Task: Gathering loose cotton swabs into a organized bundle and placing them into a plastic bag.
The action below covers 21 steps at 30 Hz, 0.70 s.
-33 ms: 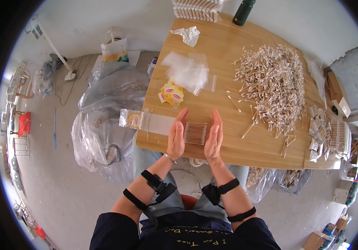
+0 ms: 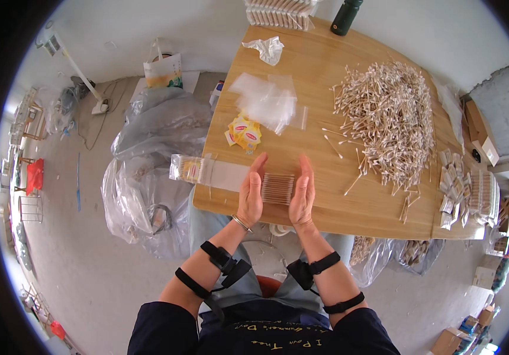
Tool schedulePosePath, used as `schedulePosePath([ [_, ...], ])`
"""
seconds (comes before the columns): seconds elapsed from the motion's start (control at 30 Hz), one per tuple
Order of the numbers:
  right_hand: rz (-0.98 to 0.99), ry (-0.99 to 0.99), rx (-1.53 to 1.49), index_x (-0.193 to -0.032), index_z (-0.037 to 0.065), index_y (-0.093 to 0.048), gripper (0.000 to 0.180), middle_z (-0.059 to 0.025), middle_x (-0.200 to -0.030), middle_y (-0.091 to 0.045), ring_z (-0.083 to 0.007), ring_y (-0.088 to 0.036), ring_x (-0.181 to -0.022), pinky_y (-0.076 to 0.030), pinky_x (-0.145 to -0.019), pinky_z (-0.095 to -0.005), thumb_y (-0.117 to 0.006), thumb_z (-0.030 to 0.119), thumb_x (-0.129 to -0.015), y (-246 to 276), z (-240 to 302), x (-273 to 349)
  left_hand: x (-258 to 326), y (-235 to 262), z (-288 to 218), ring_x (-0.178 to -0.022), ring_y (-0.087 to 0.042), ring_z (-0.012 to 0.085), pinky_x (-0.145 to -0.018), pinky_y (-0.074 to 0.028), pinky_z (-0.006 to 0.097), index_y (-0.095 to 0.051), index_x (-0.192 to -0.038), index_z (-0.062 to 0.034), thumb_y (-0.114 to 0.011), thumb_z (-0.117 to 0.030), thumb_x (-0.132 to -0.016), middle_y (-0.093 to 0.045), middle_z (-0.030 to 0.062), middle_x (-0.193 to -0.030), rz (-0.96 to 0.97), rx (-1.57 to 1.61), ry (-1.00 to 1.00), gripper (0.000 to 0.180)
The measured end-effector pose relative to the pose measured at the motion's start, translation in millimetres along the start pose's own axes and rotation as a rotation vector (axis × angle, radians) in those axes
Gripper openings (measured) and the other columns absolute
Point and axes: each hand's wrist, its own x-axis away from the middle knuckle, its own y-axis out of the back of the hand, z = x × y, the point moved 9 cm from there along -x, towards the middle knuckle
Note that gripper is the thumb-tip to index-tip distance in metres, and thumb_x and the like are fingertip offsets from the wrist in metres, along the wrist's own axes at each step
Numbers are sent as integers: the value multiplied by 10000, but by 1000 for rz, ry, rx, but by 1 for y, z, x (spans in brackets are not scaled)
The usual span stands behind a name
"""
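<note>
A neat row of cotton swabs (image 2: 278, 189) lies side by side near the table's front edge. My left hand (image 2: 251, 194) stands on edge at its left end, fingers stretched out. Facing it across the row is my right hand (image 2: 303, 194), likewise straight-fingered. Each palm is beside the swabs; whether skin touches them I cannot tell. Left of my left hand lies a white strip (image 2: 231, 177), partly hidden by that hand. It runs to a clear packet of swabs (image 2: 190, 169) with a yellow label, at the table's left edge.
A large heap of loose swabs (image 2: 387, 118) covers the table's right side. Yellow labels (image 2: 244, 134) and clear bags (image 2: 266, 103) lie farther back left. Filled packets (image 2: 482, 195) are at the right corner, more packs (image 2: 278, 13) and a dark green bottle (image 2: 346, 16) at the back.
</note>
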Motion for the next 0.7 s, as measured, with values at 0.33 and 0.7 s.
schedulePosePath([
  [0.33,37,54,185,-1450,-83,-239,736,-268,-1521,-234,-374,-173,-1445,-156,-1174,-442,-428,449,-978,-1,7,3,-2,4,5,-1440,-220,254,-1178,-155,371,-267,-1461,37,-282,-465,-1033,-283,167,-1528,-6,52,29,660],
  [0.7,324,195,763,-1415,-112,-283,1062,-280,-1506,-246,-374,-173,-1442,-130,-1183,-446,-579,681,-773,-34,25,25,-3,7,-2,-1429,-244,234,-1173,-166,366,-297,-1450,34,-335,-462,-1026,-313,170,-1514,-15,103,75,654],
])
